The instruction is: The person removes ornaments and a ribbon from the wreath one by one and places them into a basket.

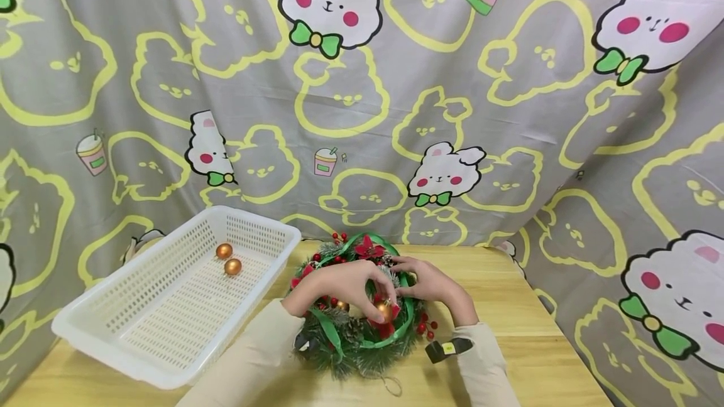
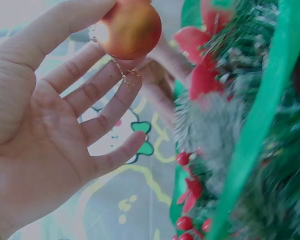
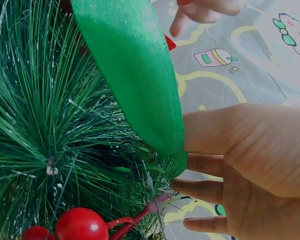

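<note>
A Christmas wreath (image 1: 367, 357) of frosted green sprigs, red berries, red flowers and green ribbon (image 3: 140, 75) lies on the table. Over its middle, my left hand (image 1: 353, 287) pinches a shiny copper-coloured bauble (image 2: 132, 30) between thumb and forefinger. The bauble's gold string (image 2: 124, 75) dangles, and the other left fingers are spread. My right hand (image 1: 427, 281) is at the wreath's right side, with thumb and fingers reaching in over the rim. In the right wrist view its fingers are fairly straight, and the foremost tips go behind the ribbon.
A white perforated basket (image 1: 136, 256) stands on the left of the wooden table (image 1: 526, 344), with two copper-coloured baubles (image 1: 232, 267) inside. Behind the table hangs a grey patterned curtain (image 1: 362, 112). A small string loop (image 1: 391, 387) lies at the wreath's front edge.
</note>
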The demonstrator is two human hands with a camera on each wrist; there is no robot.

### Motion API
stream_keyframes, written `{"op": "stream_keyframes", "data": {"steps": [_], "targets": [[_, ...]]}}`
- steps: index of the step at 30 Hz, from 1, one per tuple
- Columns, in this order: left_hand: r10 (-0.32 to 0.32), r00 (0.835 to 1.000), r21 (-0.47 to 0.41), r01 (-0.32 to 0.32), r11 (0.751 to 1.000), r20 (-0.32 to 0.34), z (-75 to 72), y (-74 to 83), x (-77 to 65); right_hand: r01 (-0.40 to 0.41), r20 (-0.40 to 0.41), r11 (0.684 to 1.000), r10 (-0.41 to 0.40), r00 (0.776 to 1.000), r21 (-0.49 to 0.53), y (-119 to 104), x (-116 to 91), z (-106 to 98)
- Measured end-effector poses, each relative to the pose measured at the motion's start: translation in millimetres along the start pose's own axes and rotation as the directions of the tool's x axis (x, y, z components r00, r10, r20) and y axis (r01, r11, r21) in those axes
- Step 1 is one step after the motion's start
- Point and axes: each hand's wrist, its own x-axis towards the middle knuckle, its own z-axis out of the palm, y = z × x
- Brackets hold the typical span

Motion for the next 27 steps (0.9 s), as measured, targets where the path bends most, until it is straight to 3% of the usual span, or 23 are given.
{"op": "stream_keyframes", "data": {"steps": [20, 27], "targets": [[-0.063, 0.982, 0.144, 0.089, 0.986, -0.180, -58.4, 23.0, -45.5, -0.028, 0.000, 1.000, 0.028, 1.000, 0.000, -5.8, -0.1, 0.9], [-0.093, 0.966, 0.171, 0.136, 0.976, -0.240, -82.5, 19.6, -64.7, -0.042, 0.007, 0.999, 0.042, 0.999, 0.008, -5.8, -1.5, 0.9]]}}
